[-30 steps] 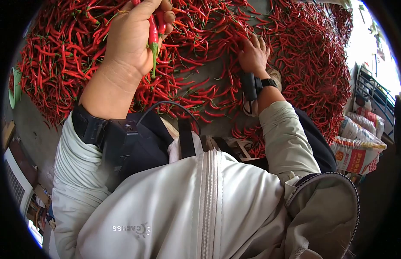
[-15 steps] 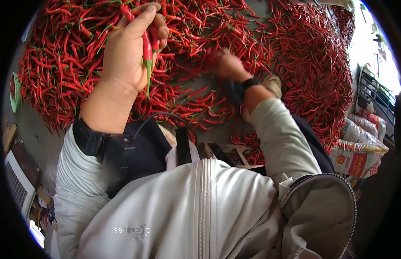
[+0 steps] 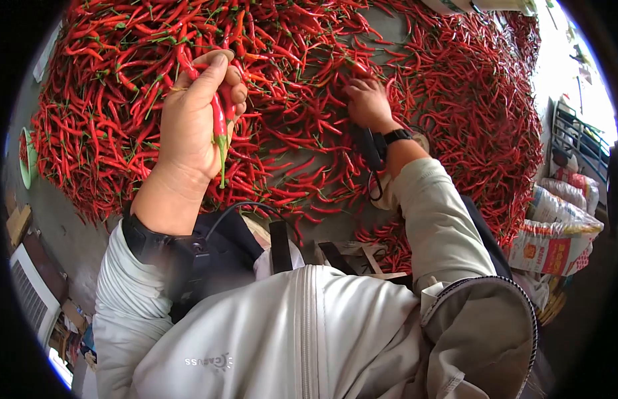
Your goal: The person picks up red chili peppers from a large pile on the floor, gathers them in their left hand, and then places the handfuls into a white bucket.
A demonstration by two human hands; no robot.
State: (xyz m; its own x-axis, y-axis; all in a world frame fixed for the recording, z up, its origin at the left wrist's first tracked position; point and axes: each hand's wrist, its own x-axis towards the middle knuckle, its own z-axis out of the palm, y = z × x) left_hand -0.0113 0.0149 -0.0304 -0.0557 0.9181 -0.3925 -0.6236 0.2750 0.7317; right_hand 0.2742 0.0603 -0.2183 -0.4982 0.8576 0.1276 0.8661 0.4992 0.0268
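Observation:
My left hand, raised over the heap, is closed round a few red chili peppers; one hangs stem-down below the fingers, and its green stem points toward me. Further right, my right hand reaches down to the peppers on the floor, palm down with curled fingers. A red chili pepper shows right at those fingertips, which are partly hidden. Beneath and around both hands lies a thick heap of red chili peppers with green stems.
Another broad heap of darker red peppers spreads on the right. Printed sacks stand beyond it, near a blue metal rack. A green basin is at the far left. Grey floor shows between scattered peppers.
My right hand has moved from a blurred swing to the peppers farther forward and right. My left hand keeps its peppers and appears slightly lower in view.

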